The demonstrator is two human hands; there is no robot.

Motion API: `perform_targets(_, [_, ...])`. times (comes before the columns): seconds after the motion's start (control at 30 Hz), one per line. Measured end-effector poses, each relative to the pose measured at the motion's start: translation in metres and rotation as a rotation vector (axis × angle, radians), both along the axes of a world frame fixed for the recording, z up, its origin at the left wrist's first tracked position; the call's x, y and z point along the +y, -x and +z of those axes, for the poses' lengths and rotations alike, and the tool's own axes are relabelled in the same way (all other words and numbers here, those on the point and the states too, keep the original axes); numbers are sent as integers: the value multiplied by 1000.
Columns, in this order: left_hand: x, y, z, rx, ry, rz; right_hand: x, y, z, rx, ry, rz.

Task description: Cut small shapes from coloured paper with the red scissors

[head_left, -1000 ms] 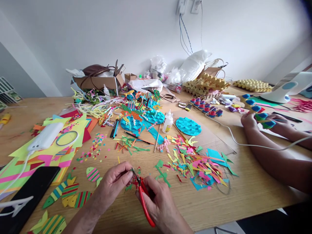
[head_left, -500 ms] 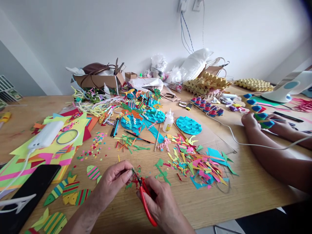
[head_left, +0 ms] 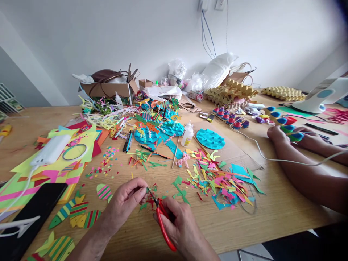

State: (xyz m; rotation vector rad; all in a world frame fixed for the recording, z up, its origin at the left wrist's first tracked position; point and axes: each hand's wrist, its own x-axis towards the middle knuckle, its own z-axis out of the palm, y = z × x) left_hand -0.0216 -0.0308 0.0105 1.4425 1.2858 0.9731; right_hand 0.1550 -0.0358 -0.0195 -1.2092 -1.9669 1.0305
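Observation:
My right hand [head_left: 178,221] is wrapped round the red handles of a pair of scissors [head_left: 166,232]. The dark blades point up and left, reaching the fingertips of my left hand [head_left: 129,199]. That left hand is pinched; whatever sits between thumb and forefinger is too small or hidden to make out. Small red and green paper scraps [head_left: 150,203] lie on the table behind and beneath the blades. To the left are striped paper fish, one pink and green [head_left: 103,192], one red and green [head_left: 92,219], and a larger green and yellow one [head_left: 61,248].
Coloured paper offcuts [head_left: 223,185] are heaped right of centre. A glue bottle [head_left: 187,134] stands near blue egg-carton pieces [head_left: 210,139]. A phone [head_left: 40,214] and coloured sheets [head_left: 89,145] lie left. Another person's hands [head_left: 280,136] hold a painted carton strip at right, near a white cable [head_left: 261,156].
My two hands and the scissors stay almost in place, with only a slight shift. The other person's hands and the painted carton strip have tilted a little.

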Motion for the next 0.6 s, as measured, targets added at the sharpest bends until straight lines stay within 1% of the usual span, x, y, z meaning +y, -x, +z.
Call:
perform_targets(0.27, [-1, -2, -3, -65, 46, 4, 2, 2, -1, 8, -45, -31])
perform_targets(0.37, [-1, -3, -3, -51, 42, -7, 1, 1, 0, 15, -54, -18])
perform_targets(0.6, [0, -2, -3, -7, 34, -72, 1, -1, 2, 17, -20, 20])
